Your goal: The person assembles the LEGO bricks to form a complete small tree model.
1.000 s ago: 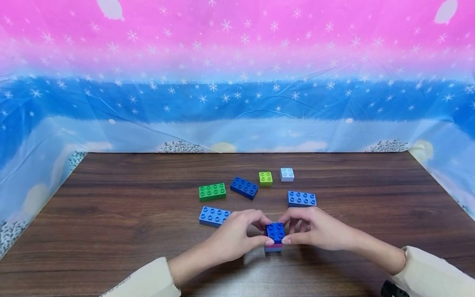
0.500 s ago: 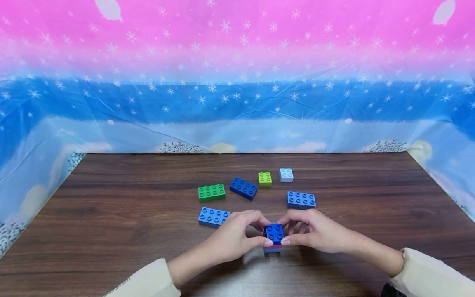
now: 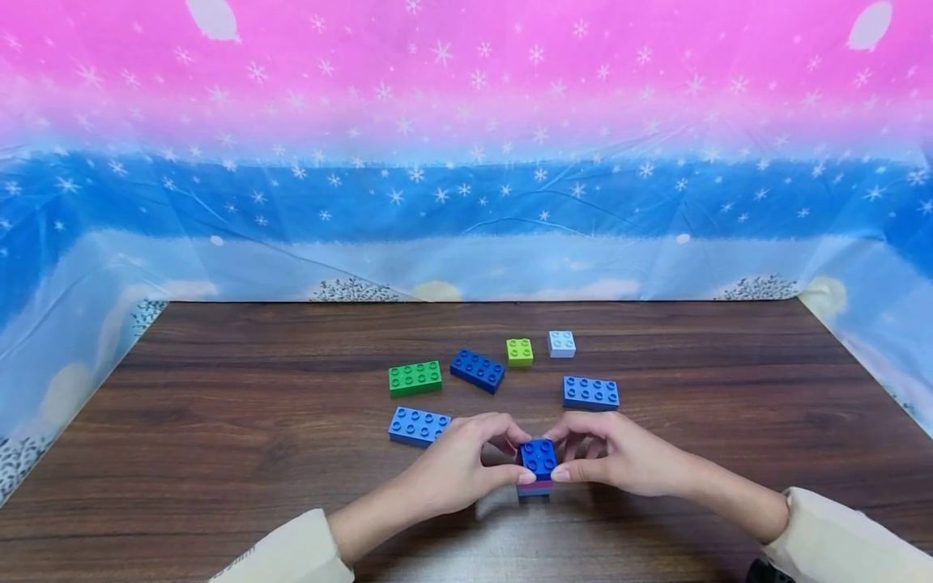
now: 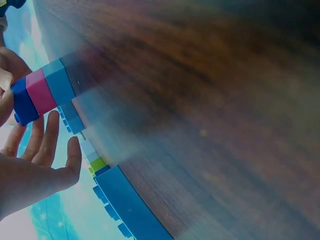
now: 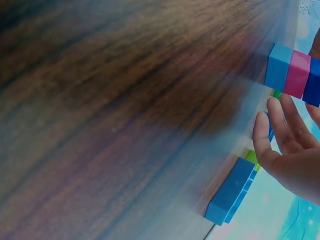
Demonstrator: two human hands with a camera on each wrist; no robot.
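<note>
A small tower of three toy bricks stands on the table near its front: a light blue brick point(image 4: 59, 82) at the bottom, a pink brick point(image 4: 41, 91) in the middle and a dark blue brick point(image 3: 538, 458) with four studs on top. My left hand point(image 3: 466, 465) pinches the dark blue brick from the left between thumb and index finger. From the right, my right hand point(image 3: 623, 453) pinches the same brick in the same way. In both wrist views the other fingers are spread beside the tower. The three bricks sit flush, one over another.
Behind the hands lie a green brick point(image 3: 415, 378), a long dark blue brick point(image 3: 477, 371), a lime brick point(image 3: 520, 352) and a pale blue-white brick point(image 3: 561, 344). Long light blue bricks lie left point(image 3: 417, 425) and right point(image 3: 590, 392). A patterned cloth point(image 3: 466, 194) backs the wooden table point(image 3: 219, 453).
Both hands keep their pinch on the dark blue brick and the tower stays in place. The whole head view has shifted very slightly.
</note>
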